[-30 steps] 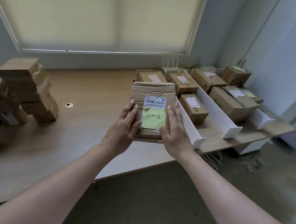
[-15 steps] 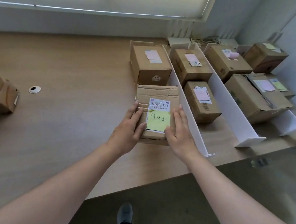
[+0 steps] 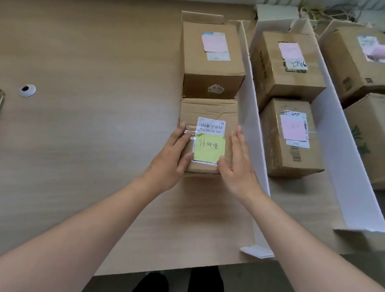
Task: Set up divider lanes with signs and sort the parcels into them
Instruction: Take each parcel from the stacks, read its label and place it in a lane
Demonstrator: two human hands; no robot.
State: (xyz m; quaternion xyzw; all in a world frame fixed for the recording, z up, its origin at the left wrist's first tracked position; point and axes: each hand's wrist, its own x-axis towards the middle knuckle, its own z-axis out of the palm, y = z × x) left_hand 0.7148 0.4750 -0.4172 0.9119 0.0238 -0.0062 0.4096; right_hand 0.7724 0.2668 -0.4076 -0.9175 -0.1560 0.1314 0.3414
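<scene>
While flanking parcel [image 3: 208, 133], both hands.

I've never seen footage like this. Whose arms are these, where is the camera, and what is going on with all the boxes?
No machine here: a person wears a camera on the head, looking down at their own bare arms. The left hand and right hand lie flat with straight fingers against a cardboard parcel bearing a yellow note, neither curled in a grip. It sits on a wooden table, left of a white divider. Other parcels sit in lanes between such dividers.
</scene>
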